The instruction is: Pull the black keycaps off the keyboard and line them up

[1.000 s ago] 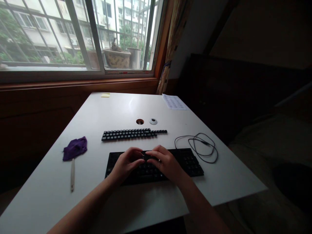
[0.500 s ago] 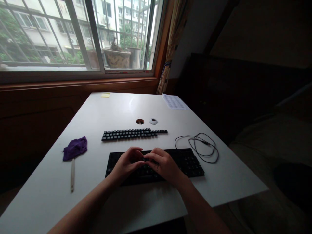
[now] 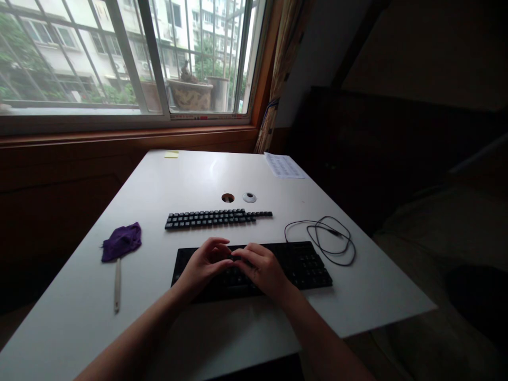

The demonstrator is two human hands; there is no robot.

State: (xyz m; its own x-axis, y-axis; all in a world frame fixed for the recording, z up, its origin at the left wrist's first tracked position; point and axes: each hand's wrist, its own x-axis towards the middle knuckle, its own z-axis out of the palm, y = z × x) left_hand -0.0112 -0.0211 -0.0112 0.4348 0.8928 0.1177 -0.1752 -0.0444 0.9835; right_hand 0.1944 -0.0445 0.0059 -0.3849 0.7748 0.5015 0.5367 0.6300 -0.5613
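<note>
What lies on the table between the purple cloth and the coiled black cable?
In the head view, the purple cloth and the cable have the keyboard's far edge and bare table between them; the keycap rows lie slightly farther back.

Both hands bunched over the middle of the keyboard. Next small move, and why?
Probably lift the keycap the fingertips seem pinched on and carry it up to the keycaps lined up behind. The left hand and right hand meet over the keyboard near its middle; whether a cap is already free is hidden, and the keys under the hands cannot be made out.
</note>
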